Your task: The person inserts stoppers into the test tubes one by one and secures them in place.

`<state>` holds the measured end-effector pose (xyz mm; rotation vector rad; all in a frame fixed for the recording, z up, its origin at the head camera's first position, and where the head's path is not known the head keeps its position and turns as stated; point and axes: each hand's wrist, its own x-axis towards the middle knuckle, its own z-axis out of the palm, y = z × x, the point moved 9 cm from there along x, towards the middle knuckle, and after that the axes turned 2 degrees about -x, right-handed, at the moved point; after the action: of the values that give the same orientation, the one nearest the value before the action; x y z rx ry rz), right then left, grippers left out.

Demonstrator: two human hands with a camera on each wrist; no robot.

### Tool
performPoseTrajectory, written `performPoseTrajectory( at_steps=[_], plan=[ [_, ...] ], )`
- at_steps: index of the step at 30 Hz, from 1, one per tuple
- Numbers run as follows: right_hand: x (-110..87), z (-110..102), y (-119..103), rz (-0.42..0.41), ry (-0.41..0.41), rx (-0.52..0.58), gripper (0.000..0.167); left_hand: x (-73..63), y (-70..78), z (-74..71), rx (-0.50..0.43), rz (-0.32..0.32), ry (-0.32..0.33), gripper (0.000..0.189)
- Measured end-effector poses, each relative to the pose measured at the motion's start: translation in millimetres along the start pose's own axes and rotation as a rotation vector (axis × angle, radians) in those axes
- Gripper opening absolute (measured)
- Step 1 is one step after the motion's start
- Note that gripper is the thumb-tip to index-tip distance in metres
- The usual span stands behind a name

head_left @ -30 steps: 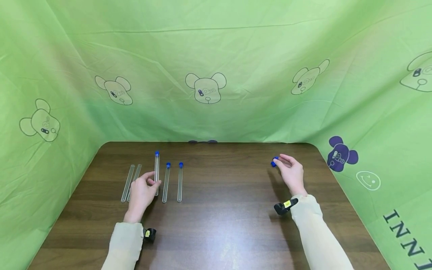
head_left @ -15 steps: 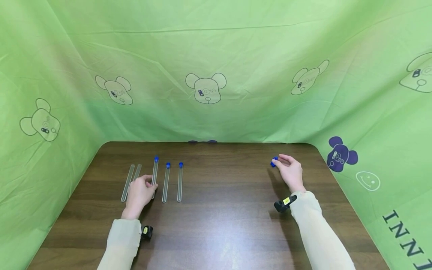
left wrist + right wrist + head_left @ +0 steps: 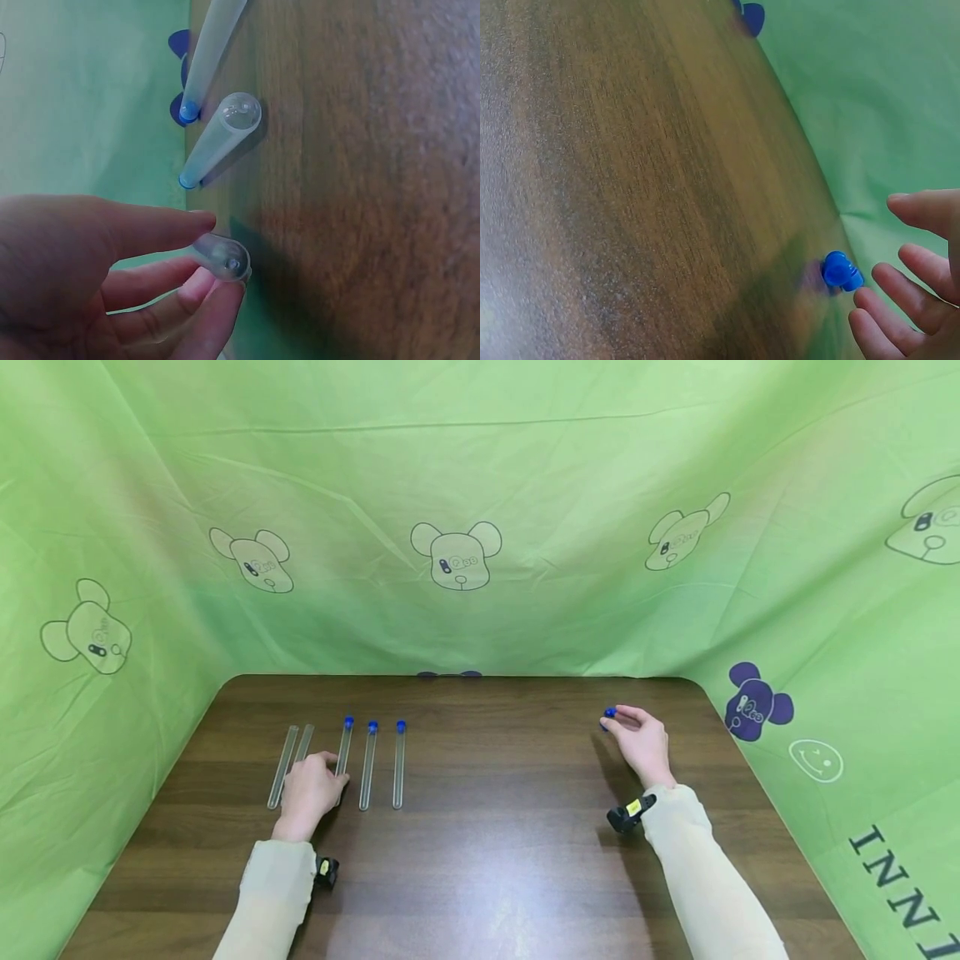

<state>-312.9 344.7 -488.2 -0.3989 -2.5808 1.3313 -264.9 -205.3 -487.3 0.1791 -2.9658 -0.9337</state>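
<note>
My left hand [image 3: 309, 789] pinches the lower part of a clear test tube [image 3: 344, 747] with a blue cap. In the left wrist view the rounded bottom of that test tube [image 3: 229, 259] shows between the fingertips, close over the table. To its right lie two more capped test tubes [image 3: 368, 768] [image 3: 400, 768]. Left of it lie two tubes without caps [image 3: 282, 768] [image 3: 304, 742], one partly hidden behind the hand. At the far right my right hand [image 3: 641, 747], fingers spread apart, is beside loose blue caps [image 3: 841, 271] on the table.
A brown wood-grain table [image 3: 510, 827] carries everything. Green cloth [image 3: 465, 460] printed with bear heads hangs along its back and sides. Small black wrist cameras [image 3: 326, 872] are strapped at both cuffs.
The left hand has brought its capped tube down and nearer, roughly level with the row of other tubes. The right hand has barely shifted beside the caps.
</note>
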Motion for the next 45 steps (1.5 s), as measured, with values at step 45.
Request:
performPoseTrajectory(
  at_steps=[45],
  plan=[
    [9.1, 7.8, -10.7, -0.064, 0.001, -0.290, 0.047, -0.9, -5.9, -15.3, -0.026, -0.011, 0.106, 0.043]
  ],
)
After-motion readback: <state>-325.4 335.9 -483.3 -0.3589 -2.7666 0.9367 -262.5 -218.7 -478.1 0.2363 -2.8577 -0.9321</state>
